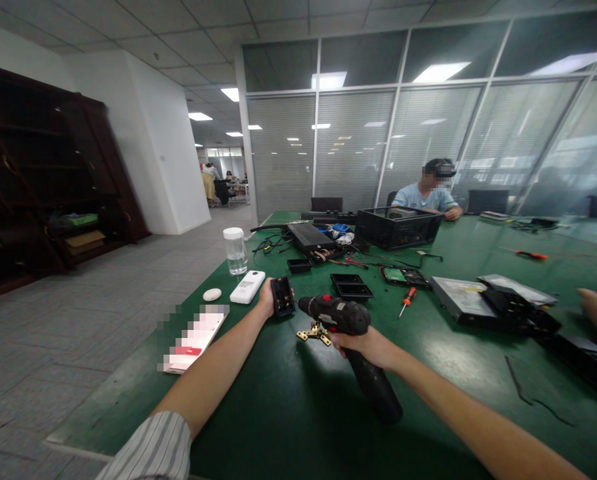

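Separately, toward the left edge of the table point(258, 413), the left hand point(267, 298) grips a black case point(283, 297), the right hand point(365, 343) a drill point(339, 315) pointing leftward at it.

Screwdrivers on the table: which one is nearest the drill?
The screwdriver just in front of the green circuit board; the other screwdriver lies much farther right of the drill.

Left hand point(267, 298) grips small black box point(281, 293); right hand point(371, 345) holds drill point(335, 313), nose toward box. Brass pieces point(303, 335) beside right fingers point(339, 339). Bottle point(237, 257), white device point(248, 287), white puck point(212, 294) along bench's point(258, 413) left edge. Black case point(398, 228) toward far edge, co-worker point(418, 197) seated there.
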Available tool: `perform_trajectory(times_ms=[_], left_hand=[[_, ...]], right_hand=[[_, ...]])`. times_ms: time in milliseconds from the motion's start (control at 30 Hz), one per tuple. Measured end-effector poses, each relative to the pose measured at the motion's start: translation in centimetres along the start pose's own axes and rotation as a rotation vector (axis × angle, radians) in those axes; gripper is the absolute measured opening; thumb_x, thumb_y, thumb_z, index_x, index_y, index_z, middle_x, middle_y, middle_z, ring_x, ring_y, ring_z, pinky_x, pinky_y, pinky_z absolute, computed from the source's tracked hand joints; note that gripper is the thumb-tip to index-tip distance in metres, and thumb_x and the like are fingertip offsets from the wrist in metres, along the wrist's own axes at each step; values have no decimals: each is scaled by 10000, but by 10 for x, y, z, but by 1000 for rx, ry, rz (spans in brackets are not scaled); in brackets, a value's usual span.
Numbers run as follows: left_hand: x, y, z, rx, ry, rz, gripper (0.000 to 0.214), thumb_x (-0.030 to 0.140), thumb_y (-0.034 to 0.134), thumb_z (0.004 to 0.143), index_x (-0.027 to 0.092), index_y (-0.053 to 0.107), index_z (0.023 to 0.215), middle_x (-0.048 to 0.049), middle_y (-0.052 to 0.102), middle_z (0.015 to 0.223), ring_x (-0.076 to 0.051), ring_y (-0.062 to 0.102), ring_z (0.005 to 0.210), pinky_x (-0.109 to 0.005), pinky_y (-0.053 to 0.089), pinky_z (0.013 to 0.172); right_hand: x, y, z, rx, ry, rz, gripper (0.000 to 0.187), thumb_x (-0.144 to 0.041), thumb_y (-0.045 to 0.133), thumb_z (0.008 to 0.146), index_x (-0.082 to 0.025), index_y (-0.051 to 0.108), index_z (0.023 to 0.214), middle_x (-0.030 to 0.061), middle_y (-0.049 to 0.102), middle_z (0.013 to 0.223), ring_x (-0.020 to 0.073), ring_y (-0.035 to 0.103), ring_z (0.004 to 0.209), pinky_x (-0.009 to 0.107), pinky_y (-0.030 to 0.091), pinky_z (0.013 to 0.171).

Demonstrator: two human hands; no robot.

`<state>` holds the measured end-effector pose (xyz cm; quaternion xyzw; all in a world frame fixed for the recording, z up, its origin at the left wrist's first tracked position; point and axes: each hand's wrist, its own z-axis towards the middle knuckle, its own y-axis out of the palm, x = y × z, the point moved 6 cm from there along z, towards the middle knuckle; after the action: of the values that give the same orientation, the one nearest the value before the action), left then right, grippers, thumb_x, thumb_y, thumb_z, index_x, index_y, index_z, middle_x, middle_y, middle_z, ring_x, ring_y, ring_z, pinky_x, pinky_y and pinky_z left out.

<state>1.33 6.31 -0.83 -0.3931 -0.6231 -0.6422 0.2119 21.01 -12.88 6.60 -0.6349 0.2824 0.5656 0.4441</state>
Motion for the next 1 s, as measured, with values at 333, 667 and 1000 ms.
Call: perform_trajectory(times_ms=[333,667,1000], left_hand=[[0,3,-2,12,-28,6,436,384,343,829,83,658,813,-147,662,645,-262,647,560,-377,513,537],[1,3,-2,11,-18,22,450,375,314,838,82,653,799,-165,659,655,-266,640,555,-378,504,520],[1,3,-2,26,7,26,459,378,310,849,82,660,837,-153,661,645,-261,643,544,-379,515,527]], right_hand=[[-1,-1,0,13,11,-26,355,-495,682,751,-159,569,741,-8,538,657,124,479,603,277,372,586],[1,0,1,-11,-7,-19,335,-480,658,783,-164,565,721,-6,541,649,129,504,602,280,395,586],[-2,0,0,-6,-12,-21,357,-496,667,772,-158,561,723,-5,536,660,125,498,607,278,394,593]])
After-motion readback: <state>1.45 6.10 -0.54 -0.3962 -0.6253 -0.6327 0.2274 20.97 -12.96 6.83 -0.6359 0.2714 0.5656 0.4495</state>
